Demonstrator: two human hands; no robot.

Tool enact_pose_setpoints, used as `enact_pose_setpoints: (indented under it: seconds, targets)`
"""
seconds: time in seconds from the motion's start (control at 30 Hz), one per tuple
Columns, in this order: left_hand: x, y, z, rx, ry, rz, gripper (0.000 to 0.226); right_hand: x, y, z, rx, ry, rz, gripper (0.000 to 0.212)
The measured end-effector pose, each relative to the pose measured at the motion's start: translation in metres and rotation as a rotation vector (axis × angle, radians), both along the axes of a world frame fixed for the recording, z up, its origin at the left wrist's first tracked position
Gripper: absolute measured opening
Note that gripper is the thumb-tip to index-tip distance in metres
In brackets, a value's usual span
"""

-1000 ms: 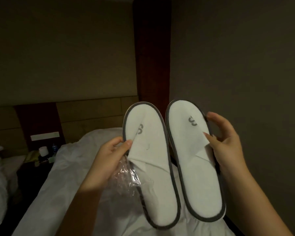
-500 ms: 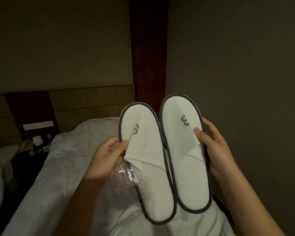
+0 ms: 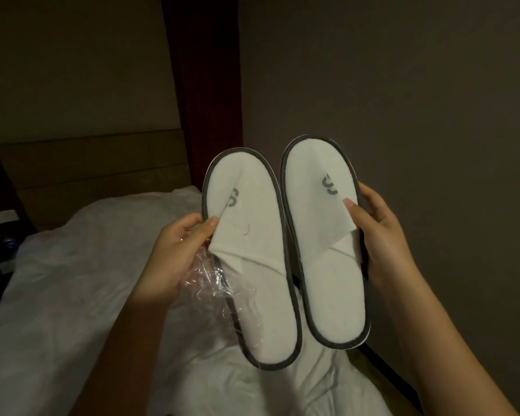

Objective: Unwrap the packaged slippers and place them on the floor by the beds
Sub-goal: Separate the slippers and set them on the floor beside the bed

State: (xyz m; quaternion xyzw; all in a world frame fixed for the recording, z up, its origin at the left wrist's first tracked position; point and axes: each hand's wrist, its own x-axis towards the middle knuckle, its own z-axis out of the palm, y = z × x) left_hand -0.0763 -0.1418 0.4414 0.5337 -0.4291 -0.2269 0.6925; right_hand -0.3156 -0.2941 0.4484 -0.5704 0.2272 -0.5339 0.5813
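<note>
Two flat white slippers with grey trim are held up side by side over the bed, toes upward. My left hand (image 3: 174, 259) grips the left slipper (image 3: 258, 283) at its folded upper, thumb on top. The crumpled clear plastic wrapper (image 3: 210, 286) is bunched under that same hand, against the slipper's left edge. My right hand (image 3: 382, 235) holds the right slipper (image 3: 330, 271) by its right edge, with the thumb pressed on the white upper. Each slipper shows a grey logo near the toe.
A bed with a rumpled white duvet (image 3: 72, 289) lies below and to the left. A padded headboard (image 3: 96, 181) and a dark wooden wall panel (image 3: 204, 85) stand behind. A grey wall (image 3: 403, 100) is close on the right. A dark nightstand with small items (image 3: 0, 244) sits at far left.
The view has swung to the left, so the nightstand has slid toward the left edge. The slippers have drifted slightly apart at the toes; both hands keep their grips.
</note>
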Motion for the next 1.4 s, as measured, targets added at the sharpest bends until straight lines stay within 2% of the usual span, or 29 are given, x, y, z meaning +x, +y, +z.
enact_pose_setpoints:
  seconds: [0.07,0.17,0.27,0.47,0.63,0.77,0.87,1.1,1.4]
  targets:
    - [-0.025,-0.027,-0.004,0.014,-0.011,-0.043,0.015,-0.033,-0.013,-0.002,0.013,-0.006,-0.042,0.041]
    - [-0.065,-0.066,-0.008,0.004,-0.002,-0.119,0.036,-0.081,-0.033,-0.005,0.037,0.004,-0.105,0.040]
    - [-0.116,-0.111,-0.015,-0.017,0.026,-0.202,0.044,-0.140,-0.059,-0.007,0.055,0.017,-0.161,0.038]
    - [-0.207,-0.189,-0.040,0.054,0.041,-0.283,0.031,-0.240,-0.108,-0.023,0.094,0.026,-0.266,0.039]
    - [-0.254,-0.237,-0.063,0.116,-0.012,-0.260,0.033,-0.290,-0.145,-0.043,0.140,0.051,-0.310,0.040]
    - [-0.267,-0.274,-0.075,0.202,-0.043,-0.198,0.045,-0.303,-0.175,-0.056,0.174,0.039,-0.320,0.038]
    - [-0.269,-0.301,-0.083,0.198,-0.026,-0.242,0.050,-0.304,-0.203,-0.065,0.196,0.042,-0.327,0.038]
    - [-0.256,-0.383,-0.097,0.202,0.047,-0.285,0.025,-0.292,-0.281,-0.071,0.207,0.055,-0.350,0.037]
    - [-0.239,-0.442,-0.117,0.301,0.106,-0.154,0.028,-0.263,-0.370,-0.100,0.308,0.111,-0.248,0.022]
